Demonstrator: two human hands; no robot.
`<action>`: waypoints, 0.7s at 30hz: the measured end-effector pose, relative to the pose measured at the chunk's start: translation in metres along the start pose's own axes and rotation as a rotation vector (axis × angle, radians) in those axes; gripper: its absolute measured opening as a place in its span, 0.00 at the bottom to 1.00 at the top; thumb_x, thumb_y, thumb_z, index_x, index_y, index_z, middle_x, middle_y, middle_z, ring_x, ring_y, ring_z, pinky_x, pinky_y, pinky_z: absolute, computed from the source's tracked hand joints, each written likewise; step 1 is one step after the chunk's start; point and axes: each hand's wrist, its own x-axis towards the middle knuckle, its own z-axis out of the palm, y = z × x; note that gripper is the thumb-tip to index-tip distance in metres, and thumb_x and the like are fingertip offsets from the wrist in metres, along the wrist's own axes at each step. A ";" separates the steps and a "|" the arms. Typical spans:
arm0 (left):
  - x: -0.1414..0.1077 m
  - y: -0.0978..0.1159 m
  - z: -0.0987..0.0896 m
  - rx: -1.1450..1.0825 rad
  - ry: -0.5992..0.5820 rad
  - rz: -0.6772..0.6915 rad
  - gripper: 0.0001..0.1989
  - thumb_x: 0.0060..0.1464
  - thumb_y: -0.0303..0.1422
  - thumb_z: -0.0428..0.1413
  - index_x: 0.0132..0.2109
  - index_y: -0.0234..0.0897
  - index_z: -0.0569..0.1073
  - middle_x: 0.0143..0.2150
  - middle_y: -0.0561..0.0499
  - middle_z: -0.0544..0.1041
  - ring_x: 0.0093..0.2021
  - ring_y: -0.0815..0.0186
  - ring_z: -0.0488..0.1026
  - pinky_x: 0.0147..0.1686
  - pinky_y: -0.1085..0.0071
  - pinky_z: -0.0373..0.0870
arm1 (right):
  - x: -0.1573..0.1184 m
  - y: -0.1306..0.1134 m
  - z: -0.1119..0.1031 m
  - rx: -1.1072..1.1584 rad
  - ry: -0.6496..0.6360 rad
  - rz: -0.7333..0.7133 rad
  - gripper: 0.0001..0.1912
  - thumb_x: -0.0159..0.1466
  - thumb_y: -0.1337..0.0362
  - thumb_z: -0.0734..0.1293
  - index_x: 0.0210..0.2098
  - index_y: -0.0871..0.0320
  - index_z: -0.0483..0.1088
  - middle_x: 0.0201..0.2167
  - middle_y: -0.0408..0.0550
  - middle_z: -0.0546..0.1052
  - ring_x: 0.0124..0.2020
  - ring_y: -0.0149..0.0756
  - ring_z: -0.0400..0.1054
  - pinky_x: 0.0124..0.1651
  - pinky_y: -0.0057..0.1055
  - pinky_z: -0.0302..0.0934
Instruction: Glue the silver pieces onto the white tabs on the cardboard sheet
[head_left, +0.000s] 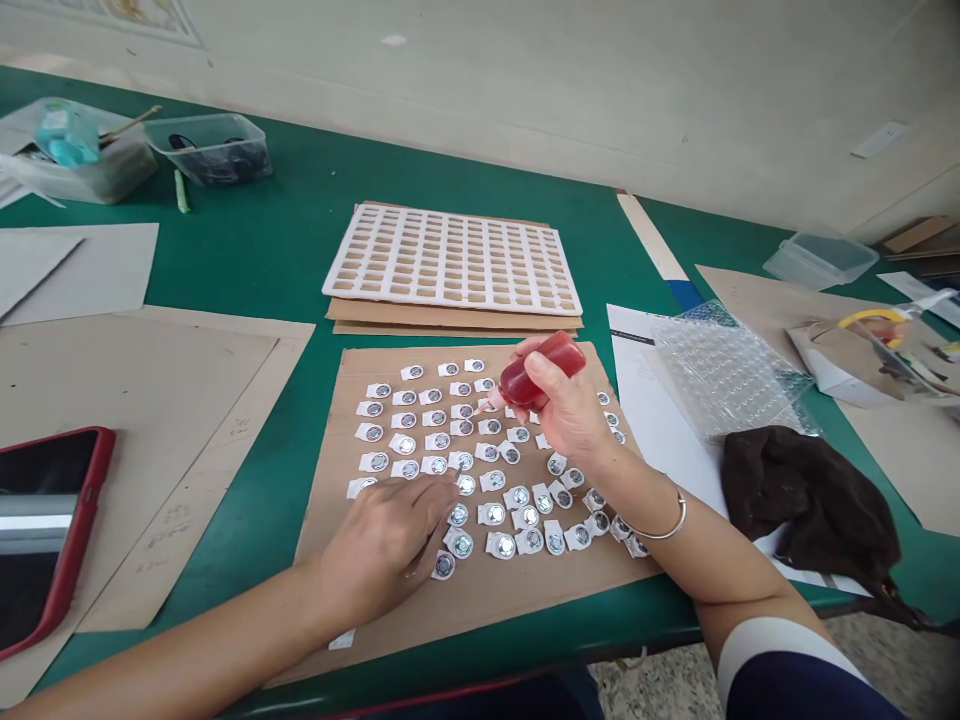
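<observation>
**Right hand (pixel 574 405) with tilted red bottle (pixel 553 362) over rows of small tabs (pixel 492 514)**

Mid-frame, fingers and thumb wrapped around the red bottle, nozzle (pixel 493 400) pointing down and left toward the tabs; impossible to tell whether touching one. Lower centre, left hand (pixel 386 540) with fingers pinched together, seemingly around a slim tool (pixel 460 467), mostly hidden, tip at a tab. Small tabs, white with round metallic faces, in loose rows across a cardboard sheet (pixel 330 500), more crowded toward its lower right. Upper centre, a white gridded tray (pixel 450 301). Left edge, a phone (pixel 45 540); lower right, a dark cloth (pixel 810 500).

Probably best, for good control: keep a light, even grip on the bottle, hold the nozzle close over a single tab, steady the slim tool, and lift both wrists enough to avoid nudging neighbouring pieces.
</observation>
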 end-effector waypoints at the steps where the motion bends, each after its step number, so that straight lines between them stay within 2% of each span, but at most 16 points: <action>1: 0.000 0.000 0.000 0.028 0.002 0.032 0.11 0.53 0.22 0.49 0.44 0.35 0.67 0.37 0.45 0.78 0.36 0.59 0.77 0.33 0.64 0.77 | 0.000 0.001 0.000 0.003 0.002 0.014 0.18 0.55 0.51 0.66 0.38 0.54 0.61 0.25 0.42 0.71 0.27 0.35 0.74 0.16 0.25 0.55; 3: 0.001 0.001 -0.001 0.100 -0.008 0.109 0.12 0.53 0.21 0.47 0.45 0.32 0.67 0.36 0.43 0.78 0.35 0.59 0.77 0.31 0.64 0.77 | -0.001 0.003 0.000 0.013 -0.005 0.032 0.17 0.56 0.52 0.67 0.38 0.54 0.62 0.26 0.43 0.72 0.28 0.36 0.74 0.17 0.24 0.56; 6: 0.003 0.003 -0.002 0.130 -0.019 0.118 0.12 0.52 0.19 0.46 0.43 0.29 0.68 0.36 0.42 0.77 0.34 0.59 0.76 0.30 0.63 0.76 | -0.005 0.009 0.002 0.007 -0.077 0.033 0.14 0.56 0.55 0.68 0.36 0.54 0.64 0.24 0.42 0.73 0.26 0.35 0.74 0.18 0.24 0.57; 10: 0.004 0.009 0.000 0.150 -0.094 0.098 0.12 0.49 0.18 0.45 0.39 0.30 0.69 0.35 0.42 0.77 0.36 0.59 0.76 0.33 0.63 0.76 | -0.012 0.019 0.007 -0.124 -0.209 0.044 0.12 0.54 0.59 0.70 0.33 0.56 0.66 0.24 0.42 0.74 0.25 0.34 0.72 0.28 0.31 0.66; 12: 0.003 0.012 0.002 0.189 -0.139 0.100 0.12 0.48 0.18 0.45 0.38 0.30 0.69 0.35 0.42 0.76 0.37 0.58 0.75 0.34 0.61 0.75 | -0.014 0.024 0.009 -0.238 -0.218 -0.013 0.12 0.52 0.60 0.71 0.32 0.56 0.67 0.25 0.42 0.74 0.27 0.33 0.71 0.32 0.33 0.67; 17: 0.001 0.021 0.007 0.365 -0.273 0.159 0.13 0.45 0.16 0.46 0.36 0.29 0.69 0.36 0.39 0.75 0.36 0.56 0.74 0.32 0.61 0.74 | -0.016 0.031 0.013 -0.486 -0.173 -0.241 0.12 0.48 0.62 0.73 0.29 0.55 0.68 0.28 0.42 0.72 0.28 0.32 0.67 0.32 0.32 0.63; 21: 0.001 0.026 0.009 0.479 -0.332 0.216 0.14 0.44 0.15 0.46 0.37 0.28 0.70 0.35 0.37 0.75 0.34 0.54 0.74 0.29 0.61 0.73 | -0.017 0.034 0.015 -0.575 -0.185 -0.303 0.11 0.48 0.62 0.73 0.29 0.55 0.68 0.28 0.43 0.72 0.29 0.32 0.66 0.33 0.32 0.63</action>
